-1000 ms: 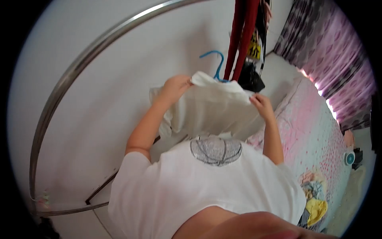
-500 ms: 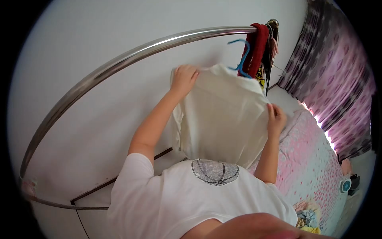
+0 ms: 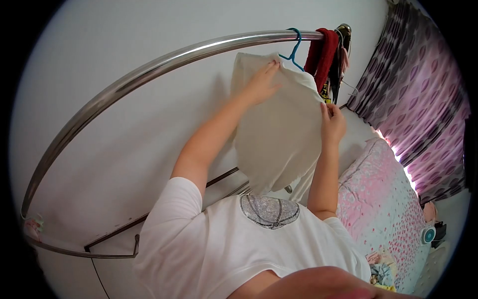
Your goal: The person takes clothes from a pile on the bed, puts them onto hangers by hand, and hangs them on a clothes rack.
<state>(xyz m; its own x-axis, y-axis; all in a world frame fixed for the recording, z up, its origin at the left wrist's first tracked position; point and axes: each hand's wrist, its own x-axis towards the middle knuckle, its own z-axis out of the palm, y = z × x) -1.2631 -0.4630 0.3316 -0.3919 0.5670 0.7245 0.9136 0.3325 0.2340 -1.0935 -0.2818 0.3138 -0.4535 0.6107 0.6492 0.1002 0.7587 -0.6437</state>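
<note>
A cream-white garment (image 3: 279, 129) hangs on a blue hanger (image 3: 295, 55), whose hook goes over the metal rail (image 3: 199, 54). My left hand (image 3: 264, 84) lies against the upper part of the cloth near the neckline, with its fingers spread. On the other side, my right hand (image 3: 332, 119) pinches the garment's shoulder edge between thumb and fingers. Just right of the hanger, a dark red cloth (image 3: 324, 55) is draped over the same rail.
Other hung items (image 3: 340, 65) crowd the rail's right end. A bed with a pink and white cover (image 3: 383, 199) is at the right, with a heap of clothes (image 3: 381, 271) near its lower edge. Purple patterned curtains (image 3: 423, 99) hang behind it.
The garment and hanger have moved up, and the hook now sits over the rail. My left hand has shifted right toward the neckline and opened; my right hand has risen slightly leftward.
</note>
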